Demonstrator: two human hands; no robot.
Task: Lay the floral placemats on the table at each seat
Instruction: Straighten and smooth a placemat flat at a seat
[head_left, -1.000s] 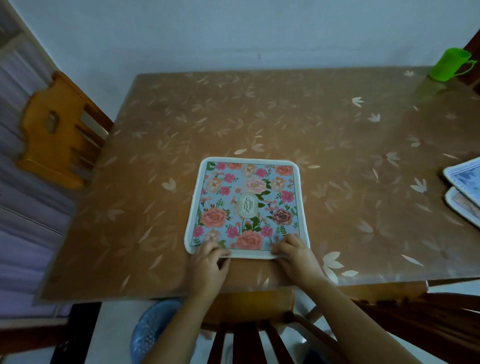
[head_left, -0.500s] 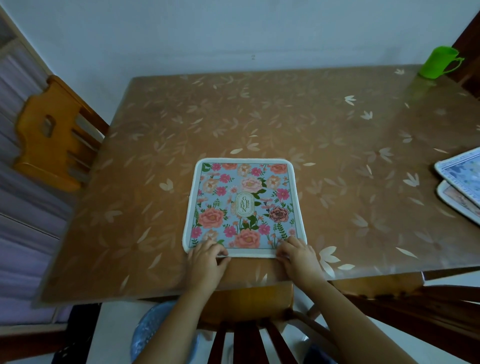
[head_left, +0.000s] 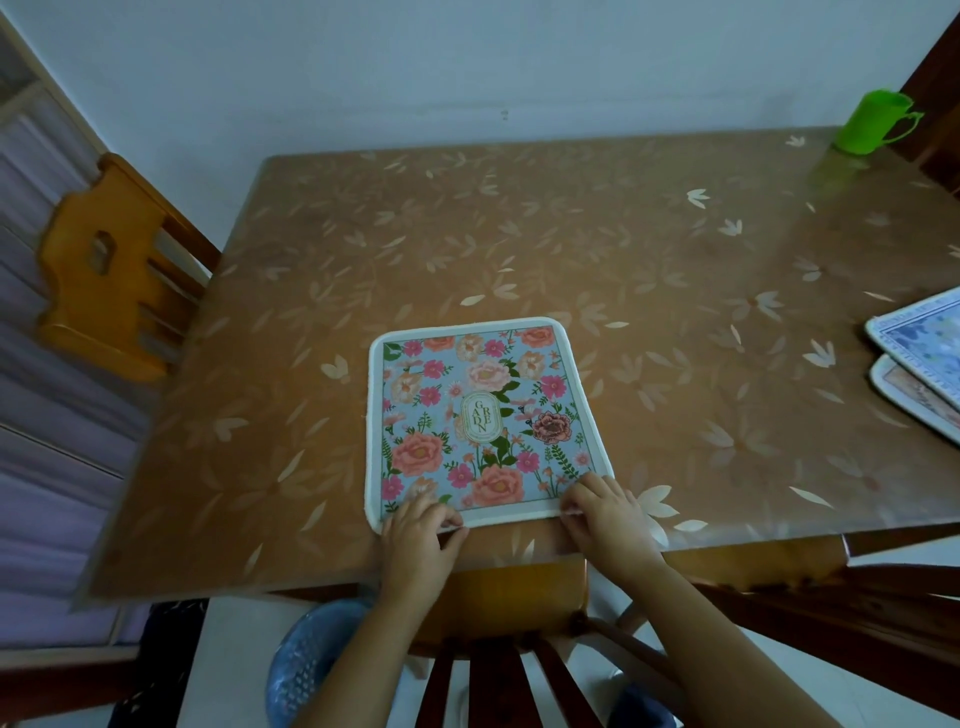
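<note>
At the near edge of the table (head_left: 649, 234), square to it, lies the floral placemat (head_left: 483, 415), flat on the leaf-patterned cover (head_left: 363, 270). Its white border shows all round except under the hands. Only a narrow strip of cover lies between the mat's near edge and the table's lip.

The left hand (head_left: 418, 540) is at the mat's near-left corner. Its fingers are curled close together on top of the border and its thumb is stretched along the near edge, pinching it. The right hand (head_left: 605, 519) is at the mat's near-right corner, with its fingers bent and bunched on the border, pinching it too. How its thumb lies I cannot tell.

Beyond the mat a wide stretch of cover runs to the table's far edge against the wall (head_left: 467, 67). Broad stretches also open to the mat's left and right.

Well to the right of the mat, cut by the frame, two more placemats (head_left: 924, 338) lie overlapped at the table's right side. Far beyond the mat and to its right, near the far corner, a green cup (head_left: 870, 127) stands upright.

Left of the mat, past the table's left edge, a wooden chair (head_left: 104, 270) stands close against the table. Nearer than the mat, under the lip, the top rail of another chair (head_left: 498, 608) sits between the forearms. A blue basket (head_left: 311, 670) is on the floor, nearer than the mat and to its left.
</note>
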